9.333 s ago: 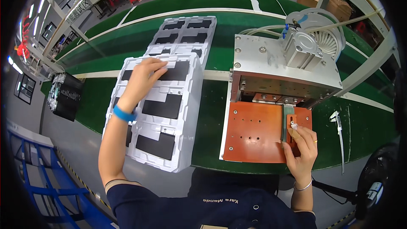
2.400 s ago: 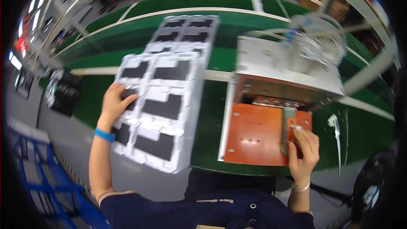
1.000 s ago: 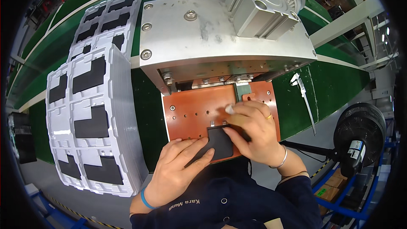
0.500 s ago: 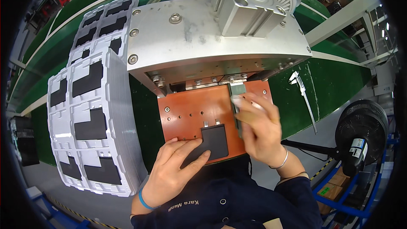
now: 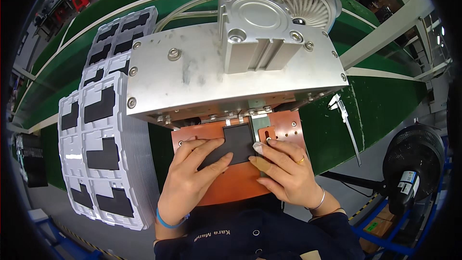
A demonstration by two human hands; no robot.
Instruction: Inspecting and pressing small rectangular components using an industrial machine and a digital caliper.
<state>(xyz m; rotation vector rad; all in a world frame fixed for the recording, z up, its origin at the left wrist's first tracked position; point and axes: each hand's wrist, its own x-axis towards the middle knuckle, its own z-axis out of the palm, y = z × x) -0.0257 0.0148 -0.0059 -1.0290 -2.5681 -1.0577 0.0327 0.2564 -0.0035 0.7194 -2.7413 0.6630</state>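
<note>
A flat black L-shaped battery cell (image 5: pixel 237 142) with small metal tabs at its far edge lies on an orange plate (image 5: pixel 240 185), the tabs at the machine's front. My left hand (image 5: pixel 195 173) holds the cell's left part, thumb and fingertips on its surface. My right hand (image 5: pixel 288 171) reaches in from the right, fingers apart. Its covered fingertips touch the cell's right edge and the green strip (image 5: pixel 261 124) beside it. An orange slotted block (image 5: pixel 266 134) sits right of that strip, partly behind my fingers.
A silver metal machine (image 5: pixel 202 72) with a cylinder (image 5: pixel 260 24) on top stands over the plate's far side. White trays (image 5: pixel 137 163) holding black cells are stacked at left. A caliper (image 5: pixel 345 118) lies on the green bench at right, near a black fan (image 5: pixel 414 159).
The cell has slid away from me toward the machine under my left hand. My right hand has left the green strip's top and come down to the cell's right edge. The view has shifted.
</note>
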